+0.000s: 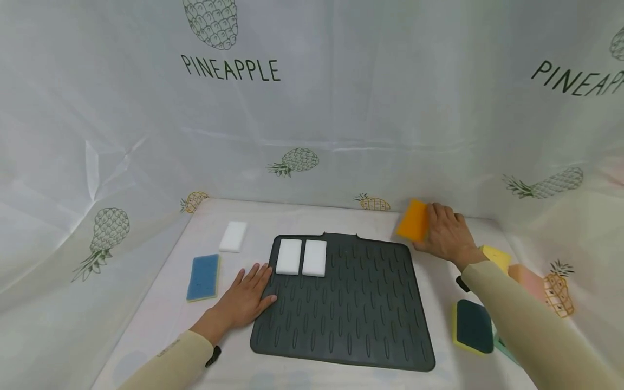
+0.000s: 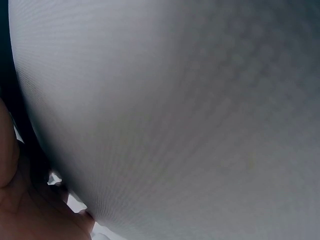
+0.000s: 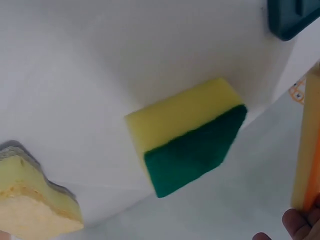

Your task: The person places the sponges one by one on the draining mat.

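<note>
The table (image 1: 312,216) is seen by the head view from above and in front, looking down and forward toward the curtain (image 1: 312,108), far enough back that the whole mat (image 1: 351,309) is taken in. The left wrist view is pressed so close to a white surface that little but blurred weave is shown, with skin at its lower left edge. The right wrist view is set low and near the tabletop. The orange sponge (image 1: 413,220) (image 3: 306,150) is shared by the head and right wrist views.

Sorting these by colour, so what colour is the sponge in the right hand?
Orange sponge, held by the right hand; clearest in the head view.
</note>
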